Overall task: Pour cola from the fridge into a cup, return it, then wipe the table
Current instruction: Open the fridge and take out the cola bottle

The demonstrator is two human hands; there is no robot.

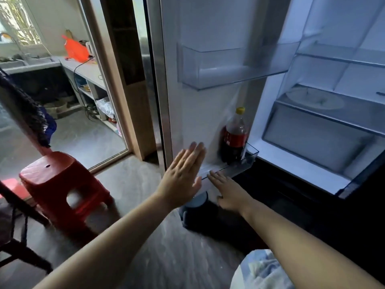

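Both hands are empty. Left hand [183, 174] is flat, fingers straight and together, up at the inner panel of the open fridge door [198, 101]. Can't tell if it's touching or just shy. Right hand [227, 192] is also flat, palm down, fingertips at the front lip of the lower door bin [251, 156], gripping nothing.

Cola bottle [234, 140] stands upright in that bin, at the end nearest the fridge body. It's at 1 o'clock from my right hand and 3 o'clock from my left, near both, neither on it.

Reads to me as the fetch step; no cup in view.
- Left hand steadies the door.
- Right hand goes up to 1 o'clock and wraps the body at the label, not the neck.
- Lift straight up until the base clears the bin wall, then pull out.
- It looks big and fairly full, so probably heavy: left hand under the base once it's clear.
- Keep it upright, no shaking, because of the fizz.

Bottle: clear plastic, dark cola up to about the shoulder, red label round the middle, yellow cap [240, 110] on.
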